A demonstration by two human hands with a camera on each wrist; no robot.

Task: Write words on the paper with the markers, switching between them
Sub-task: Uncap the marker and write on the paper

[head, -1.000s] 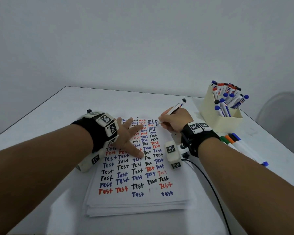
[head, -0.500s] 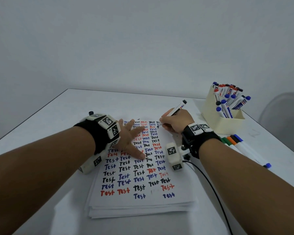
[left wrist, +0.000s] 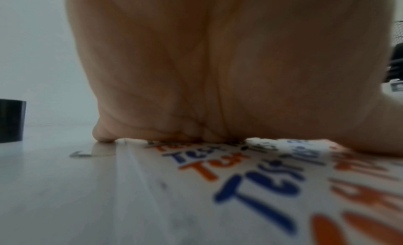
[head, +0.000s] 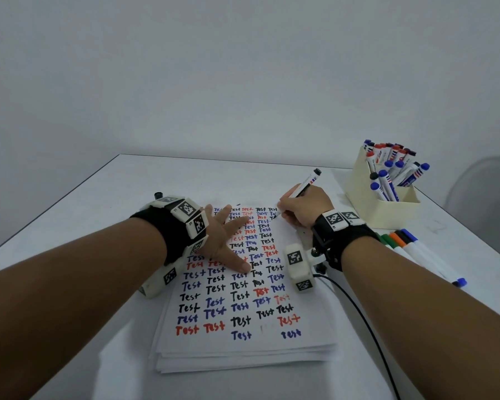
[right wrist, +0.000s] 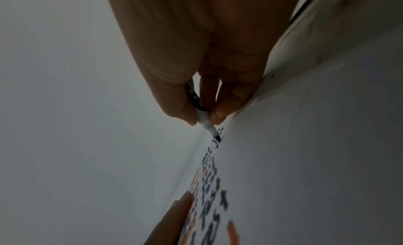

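Two hands work on the paper [head: 243,347] lying on the desk [head: 104,203].
Right hand [head: 305,207] pinches a black marker [head: 305,186], tip touching the sheet's far right corner; left hand [head: 223,241] lies flat, fingers spread.

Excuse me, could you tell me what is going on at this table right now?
A person's right hand pinches a white marker with a black tip, its tip at the far right corner of the white paper sheet covered in red, blue and black "Test" words. The left hand lies flat on the sheet, fingers spread. Spare markers fill a cream box.
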